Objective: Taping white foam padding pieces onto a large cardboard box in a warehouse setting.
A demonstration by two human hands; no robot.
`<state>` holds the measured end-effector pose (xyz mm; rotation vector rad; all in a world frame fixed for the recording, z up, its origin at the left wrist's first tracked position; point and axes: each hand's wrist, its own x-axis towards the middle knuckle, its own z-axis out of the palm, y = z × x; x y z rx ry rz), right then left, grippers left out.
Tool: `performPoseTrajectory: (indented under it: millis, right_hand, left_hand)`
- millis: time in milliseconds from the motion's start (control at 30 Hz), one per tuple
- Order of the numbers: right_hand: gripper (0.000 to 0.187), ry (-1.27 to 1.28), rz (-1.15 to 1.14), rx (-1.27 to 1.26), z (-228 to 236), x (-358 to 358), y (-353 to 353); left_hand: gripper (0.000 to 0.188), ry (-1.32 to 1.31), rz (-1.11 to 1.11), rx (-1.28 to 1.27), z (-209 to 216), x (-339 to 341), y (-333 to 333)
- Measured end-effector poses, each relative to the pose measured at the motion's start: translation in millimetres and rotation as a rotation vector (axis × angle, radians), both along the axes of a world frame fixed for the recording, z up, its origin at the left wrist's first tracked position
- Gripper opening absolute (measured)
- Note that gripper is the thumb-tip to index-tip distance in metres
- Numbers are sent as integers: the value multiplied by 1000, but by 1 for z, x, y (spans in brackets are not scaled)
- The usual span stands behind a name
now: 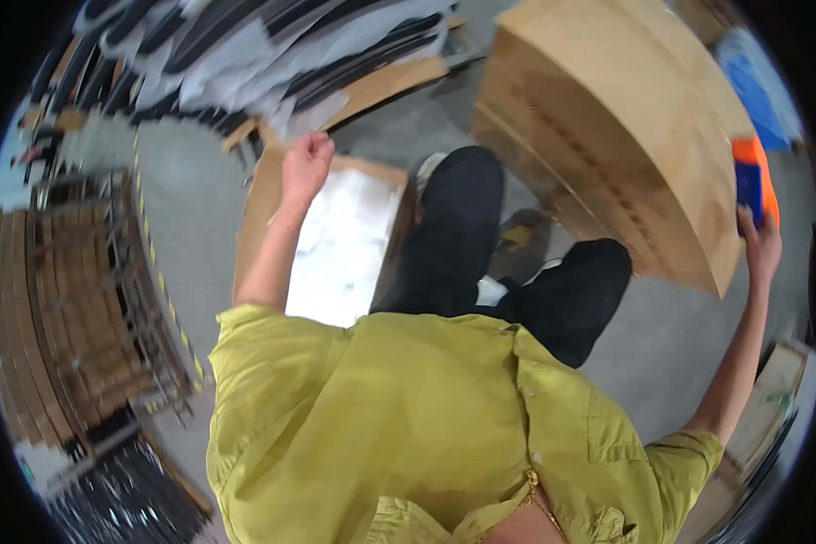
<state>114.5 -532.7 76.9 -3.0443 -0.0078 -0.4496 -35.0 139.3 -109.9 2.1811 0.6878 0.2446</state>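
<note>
Worker between two cartons, blue-and-orange object in the right hand

Left hand [308, 163]: upper left of centre, fingers curled together in a loose fist; whether anything small is inside cannot be told. It appears above the upper end of the low carton [252, 213], depth unclear.

Right hand [763, 240]: right edge of frame, fingers closed on the lower end of the blue-and-orange object [750, 186], which stands out just beside the large carton's right edge; contact with it cannot be told.

Low carton: left of centre, brown rim, white contents [344, 245]; right side close to the dark-trousered legs [453, 227].

Large carton [626, 118]: upper right, brown, lowest corner pointing down near the right forearm.

Floor [190, 172]: grey; an open lane at left between low carton and stacked brown boards [72, 308], edged by a yellow-and-black line [154, 254]; a further open patch right of the knees, below the large carton. Room between legs and low carton is narrow.

Upper left: long dark pieces [218, 36] with white sheeting, their lower ends near the left hand.

Lower left: shiny black-wrapped bundle [122, 494].
</note>
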Motion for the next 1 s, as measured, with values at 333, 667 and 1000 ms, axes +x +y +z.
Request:
performPoseTrajectory:
  millis: [333,667,1000]
  right_hand:
    - [46,279,116,120,-44,19,-39]
    - [41,403,2,232,-40,16,-47]
    - [40,455,-59,279,-37,16,-44]
  left_hand:
    - [51,630,239,5,-181,-158,19]
    - [121,745,344,145,-183,-15,11]
    - [100,634,231,70,-189,-22,-46]
